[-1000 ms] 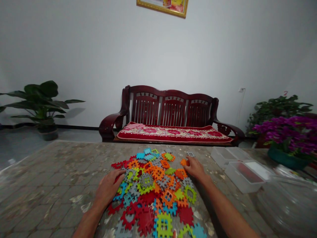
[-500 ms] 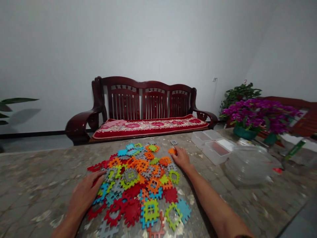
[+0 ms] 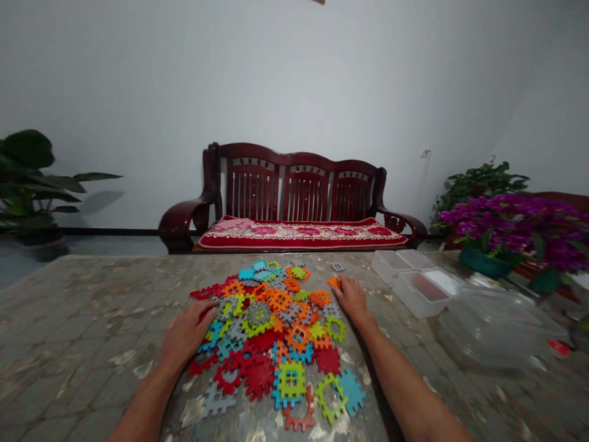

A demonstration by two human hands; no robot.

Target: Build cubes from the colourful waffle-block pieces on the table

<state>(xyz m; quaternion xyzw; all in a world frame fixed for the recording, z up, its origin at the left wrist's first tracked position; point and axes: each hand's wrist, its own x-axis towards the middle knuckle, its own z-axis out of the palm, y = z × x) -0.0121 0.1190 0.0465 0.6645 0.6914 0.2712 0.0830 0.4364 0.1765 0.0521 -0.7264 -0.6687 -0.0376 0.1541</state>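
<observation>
A heap of flat, notched plastic interlocking tiles point(image 3: 257, 314) in red, orange, lime green, blue and grey is spread over the table in front of me. My left hand point(image 3: 186, 330) rests against the heap's left edge, fingers extended and thumb apart, close to grey and red tiles. At the right side lies my right hand point(image 3: 352, 299), palm down with its fingertips at a small orange tile point(image 3: 334, 282), partly covered by them. Neither hand lifts anything. A grey tile point(image 3: 337, 266) lies apart, just beyond my right hand. Many tiles overlap and hide one another.
Clear plastic boxes point(image 3: 421, 294) and a transparent lidded container point(image 3: 499, 328) stand on the stone-patterned table point(image 3: 87, 331) at right. Behind them is a pot of purple flowers point(image 3: 510, 227). A wooden bench point(image 3: 306, 184) stands beyond the table, and a leafy plant point(image 3: 39, 184) at far left.
The view has turned left, so everything appears shifted to the right. Both hands keep about the same places at the heap, and the tiles look unmoved.
</observation>
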